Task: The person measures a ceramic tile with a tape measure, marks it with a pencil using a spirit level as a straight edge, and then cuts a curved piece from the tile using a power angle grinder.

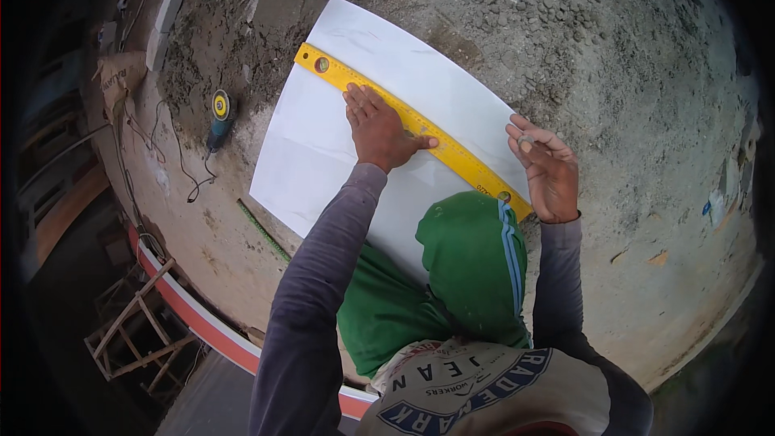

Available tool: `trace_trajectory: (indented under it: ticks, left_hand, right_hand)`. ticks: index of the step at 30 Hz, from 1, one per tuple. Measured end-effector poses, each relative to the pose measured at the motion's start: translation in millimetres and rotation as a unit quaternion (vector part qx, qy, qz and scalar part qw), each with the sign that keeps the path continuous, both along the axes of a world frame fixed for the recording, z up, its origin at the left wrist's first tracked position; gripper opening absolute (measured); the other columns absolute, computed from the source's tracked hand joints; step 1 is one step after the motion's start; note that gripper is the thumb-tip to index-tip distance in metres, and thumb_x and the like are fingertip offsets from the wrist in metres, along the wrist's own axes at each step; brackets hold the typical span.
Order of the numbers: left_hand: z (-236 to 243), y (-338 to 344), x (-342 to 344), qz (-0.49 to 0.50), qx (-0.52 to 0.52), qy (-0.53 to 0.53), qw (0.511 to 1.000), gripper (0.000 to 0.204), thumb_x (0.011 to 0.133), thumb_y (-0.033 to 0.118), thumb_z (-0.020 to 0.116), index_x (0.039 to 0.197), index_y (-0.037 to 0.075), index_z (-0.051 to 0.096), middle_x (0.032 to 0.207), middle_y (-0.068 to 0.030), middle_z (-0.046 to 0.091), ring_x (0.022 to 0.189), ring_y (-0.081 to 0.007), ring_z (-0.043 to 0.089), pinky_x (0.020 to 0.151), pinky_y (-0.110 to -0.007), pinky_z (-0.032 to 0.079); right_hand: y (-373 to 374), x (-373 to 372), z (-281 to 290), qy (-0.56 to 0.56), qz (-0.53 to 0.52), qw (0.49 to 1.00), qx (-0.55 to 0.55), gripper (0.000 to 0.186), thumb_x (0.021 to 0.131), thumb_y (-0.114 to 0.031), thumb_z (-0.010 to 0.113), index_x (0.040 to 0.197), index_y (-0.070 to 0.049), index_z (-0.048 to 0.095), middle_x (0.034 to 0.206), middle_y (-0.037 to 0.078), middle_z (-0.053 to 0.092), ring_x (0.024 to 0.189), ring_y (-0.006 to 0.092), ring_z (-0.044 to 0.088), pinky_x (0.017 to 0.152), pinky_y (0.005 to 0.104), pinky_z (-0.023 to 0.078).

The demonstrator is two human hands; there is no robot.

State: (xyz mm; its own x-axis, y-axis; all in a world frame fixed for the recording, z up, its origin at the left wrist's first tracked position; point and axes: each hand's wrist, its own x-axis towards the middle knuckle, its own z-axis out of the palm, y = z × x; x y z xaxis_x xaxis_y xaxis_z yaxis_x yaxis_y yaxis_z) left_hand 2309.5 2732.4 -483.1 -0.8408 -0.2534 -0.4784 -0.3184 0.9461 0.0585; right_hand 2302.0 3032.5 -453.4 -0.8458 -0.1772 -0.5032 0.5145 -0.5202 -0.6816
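Note:
A large white tile (387,40) with faint grey veins lies flat on the ground in front of me. Across it, slanting down to the right, rests a yellow spirit level (464,160) with round vials near its ends. My left hand (381,131) presses on the level's middle, fingers and thumb stretched out over it. Beside the tile's right edge, my right hand (549,163) is raised with thumb and fingers drawn together. Something small and greyish shows at the fingertips, too small to name. My knee, in green cloth, covers part of the tile and borders the level's lower end.
An angle grinder (219,119) with a yellow disc lies left of the tile, its cord trailing. A green rope (263,229) lies near the tile's lower left edge. Rough grey rubble (557,16) spreads behind. A wooden frame (139,331) stands at lower left beyond a red-and-white edge (202,324).

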Motion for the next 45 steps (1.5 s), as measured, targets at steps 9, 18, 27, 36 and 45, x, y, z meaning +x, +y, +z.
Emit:
trace_trajectory:
  ticks: [9,18,27,36,45]
  left_hand:
    - [-10,-8,5,-0.003,-0.018,0.014,1.0,0.17,0.062,0.079,0.093,0.161,-0.026,0.001,0.17,-0.0488,0.007,0.165,-0.0554,0.006,0.136,-0.053,0.009]
    - [-9,-9,7,-0.004,-0.02,0.015,1.0,0.169,0.064,0.08,0.091,0.16,-0.026,0.003,0.169,-0.0498,0.007,0.164,-0.0574,0.006,0.135,-0.055,0.01]
    - [2,-6,3,0.013,-0.012,0.004,1.0,0.166,0.063,0.081,0.09,0.16,-0.026,0.008,0.169,-0.0498,0.008,0.163,-0.0591,0.008,0.135,-0.056,0.012]
    - [6,0,0,0.031,0.01,0.039,0.999,0.165,0.059,0.077,0.094,0.161,-0.026,0.016,0.168,-0.0506,0.013,0.162,-0.0607,0.011,0.134,-0.058,0.012]
    - [16,-6,3,0.047,0.022,0.027,0.998,0.163,0.061,0.074,0.095,0.161,-0.025,0.011,0.169,-0.0492,0.012,0.163,-0.0596,0.01,0.134,-0.056,0.014]
  right_hand:
    - [-22,-20,3,-0.06,0.045,0.987,-0.146,0.028,0.103,-0.008,0.07,0.128,0.004,0.07,0.113,0.013,0.075,0.099,0.0195,0.074,0.093,0.0366,0.062]
    - [-42,-32,-6,-0.029,0.103,0.987,-0.124,0.026,0.1,-0.009,0.075,0.123,0.004,0.072,0.105,0.012,0.076,0.092,0.018,0.074,0.089,0.0344,0.062]
    - [-219,-111,-69,0.239,0.294,0.88,0.287,0.02,0.092,-0.019,0.08,0.098,-0.001,0.085,0.082,0.013,0.08,0.073,0.0233,0.076,0.074,0.0345,0.061]
    - [-371,-197,-93,0.369,0.404,0.718,0.429,0.026,0.088,-0.031,0.081,0.1,-0.009,0.085,0.116,0.021,0.08,0.11,0.0374,0.076,0.102,0.0439,0.059]
    - [-415,-206,-80,0.45,0.438,0.62,0.471,0.047,0.087,-0.029,0.082,0.125,-0.002,0.077,0.126,0.021,0.077,0.116,0.0371,0.075,0.105,0.0459,0.058]
